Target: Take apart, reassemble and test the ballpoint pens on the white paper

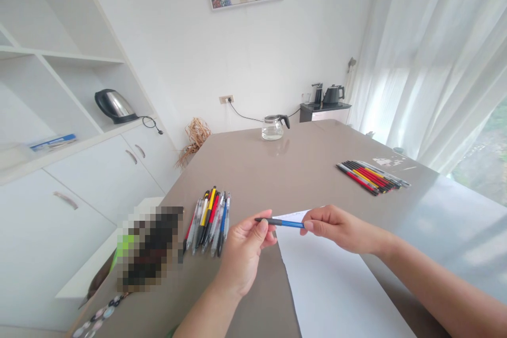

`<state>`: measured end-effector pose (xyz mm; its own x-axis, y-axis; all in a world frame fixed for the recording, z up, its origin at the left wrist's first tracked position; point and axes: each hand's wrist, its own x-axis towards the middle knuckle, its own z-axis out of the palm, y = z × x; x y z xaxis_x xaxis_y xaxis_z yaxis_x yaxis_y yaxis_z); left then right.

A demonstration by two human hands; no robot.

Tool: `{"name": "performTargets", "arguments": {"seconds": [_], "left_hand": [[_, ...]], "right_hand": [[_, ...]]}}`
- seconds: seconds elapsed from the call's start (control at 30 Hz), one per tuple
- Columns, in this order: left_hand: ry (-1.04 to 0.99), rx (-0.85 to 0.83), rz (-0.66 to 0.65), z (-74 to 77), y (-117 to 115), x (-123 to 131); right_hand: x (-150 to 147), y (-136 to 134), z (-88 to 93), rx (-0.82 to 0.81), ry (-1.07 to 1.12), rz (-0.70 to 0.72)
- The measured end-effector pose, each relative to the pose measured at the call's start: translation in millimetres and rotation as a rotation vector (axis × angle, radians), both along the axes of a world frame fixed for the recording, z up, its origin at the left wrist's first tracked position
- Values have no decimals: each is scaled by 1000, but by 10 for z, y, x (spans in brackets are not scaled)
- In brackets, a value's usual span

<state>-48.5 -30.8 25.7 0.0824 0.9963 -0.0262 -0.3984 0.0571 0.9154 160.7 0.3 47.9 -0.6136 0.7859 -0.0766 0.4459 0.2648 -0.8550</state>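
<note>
Between my two hands is a blue pen (291,223) with a dark grip, held level above the table. My left hand (247,248) pinches its dark end between thumb and fingers. At the blue end, my right hand (336,228) closes thumb and fingertips on the barrel. Beneath the pen and my right hand lies a large white sheet of paper (328,290). Left of my left hand is a pile of mixed pens (208,219) in red, yellow, black, blue and clear. Another row of pens (370,177) lies side by side farther off to the right.
A glass pot with a dark handle (272,129) stands at the table's far end. Paper scraps (390,160) lie near the right edge. A beaded strap (99,318) is at the lower left, beside a blurred-out patch. White cabinets (87,185) line the left side.
</note>
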Motion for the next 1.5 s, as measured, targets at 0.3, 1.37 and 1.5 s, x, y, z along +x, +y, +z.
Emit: {"name": "performTargets", "arguments": {"seconds": [0.3, 1.37, 1.5], "left_hand": [[-72, 9, 86, 1, -8, 37], [20, -40, 151, -62, 43, 13], [30, -36, 162, -70, 46, 6]], "right_hand": [[-99, -64, 3, 392, -91, -18], [-121, -72, -49, 133, -90, -134], [-102, -70, -94, 138, -50, -186]]}}
